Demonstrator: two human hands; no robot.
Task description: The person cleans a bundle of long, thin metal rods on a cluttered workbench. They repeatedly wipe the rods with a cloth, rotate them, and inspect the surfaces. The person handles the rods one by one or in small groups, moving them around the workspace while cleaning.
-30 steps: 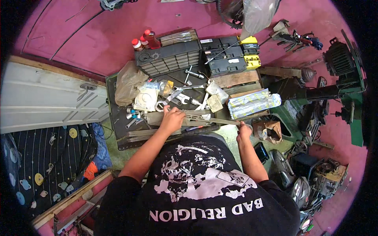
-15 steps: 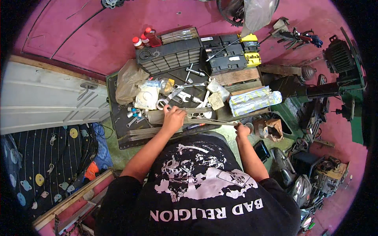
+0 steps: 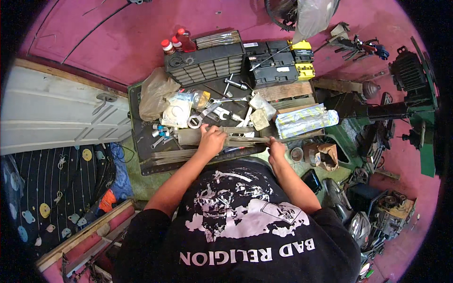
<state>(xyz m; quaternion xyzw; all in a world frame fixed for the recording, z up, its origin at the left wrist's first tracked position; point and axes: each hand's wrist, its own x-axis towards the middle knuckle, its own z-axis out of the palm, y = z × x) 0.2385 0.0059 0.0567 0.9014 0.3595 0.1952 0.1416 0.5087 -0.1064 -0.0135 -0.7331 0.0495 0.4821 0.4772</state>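
My left hand (image 3: 212, 140) is closed over a bundle of thin, grey-beige rods that look like welding rods (image 3: 247, 140), near the front of the dark workbench (image 3: 146, 104). Beside that hand, the bundle's left part seems to lie in an open sleeve (image 3: 188, 137). At the right ends of the rods, my right hand (image 3: 276, 148) has its fingers pinched on them. More such rods lie loose in a pile (image 3: 173, 156) at the bench's front left. Behind my left hand rests a large wrench (image 3: 196, 121), with sockets and other wrenches around it.
A black drawer organizer (image 3: 207, 66) stands at the back beside black-and-yellow cases (image 3: 278, 61). Red bottles (image 3: 186, 42) sit behind it. A silver-wrapped package (image 3: 304, 123) lies on the right, near a green drill press (image 3: 420, 108). A plastic bag (image 3: 158, 96) is at the left.
My right hand has moved left, toward my left hand, along with the rod ends. The rods now look level and closer together. My left hand stays in nearly the same place.
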